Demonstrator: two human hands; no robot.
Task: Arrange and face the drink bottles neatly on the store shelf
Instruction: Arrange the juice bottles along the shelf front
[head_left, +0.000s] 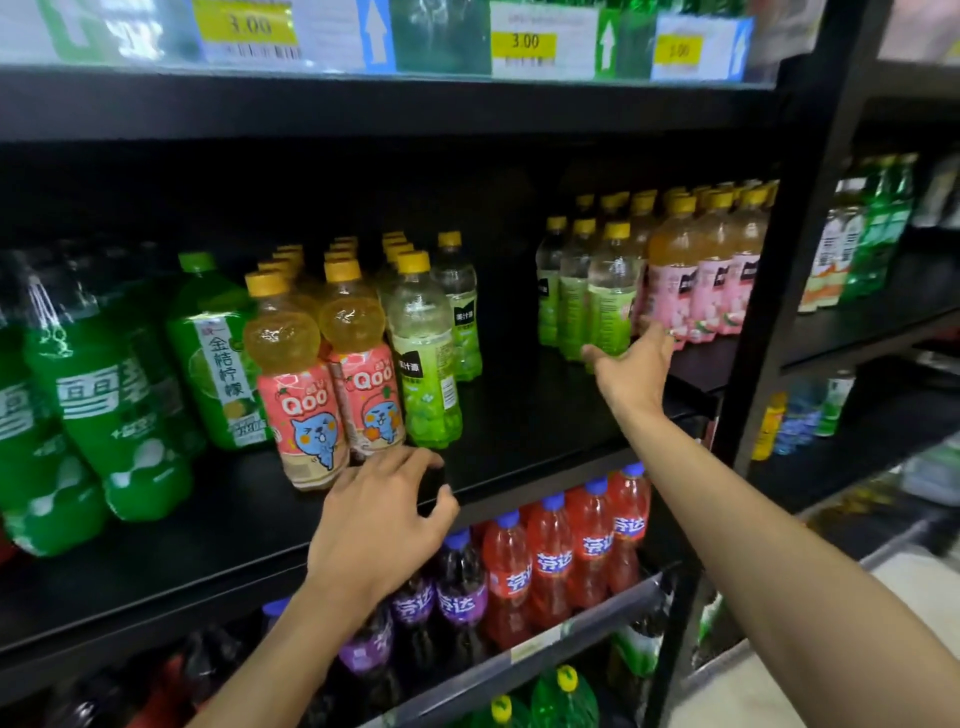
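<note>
Reaching across the drink shelf (519, 415)

The right hand (631, 364) stretches out with fingers straight and spread, touching the base of the front green-label bottle (610, 306), which stands just beside the pink-label bottles (675, 291). The left hand (382, 519) is at the shelf's front edge near the Qoo bottle (306, 410), fingers curled (whether they hold anything cannot be told).

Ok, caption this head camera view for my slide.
Open right hand reaches the pale green yellow-capped plastic bottles; left hand rests on the black metal shelf edge.
</note>
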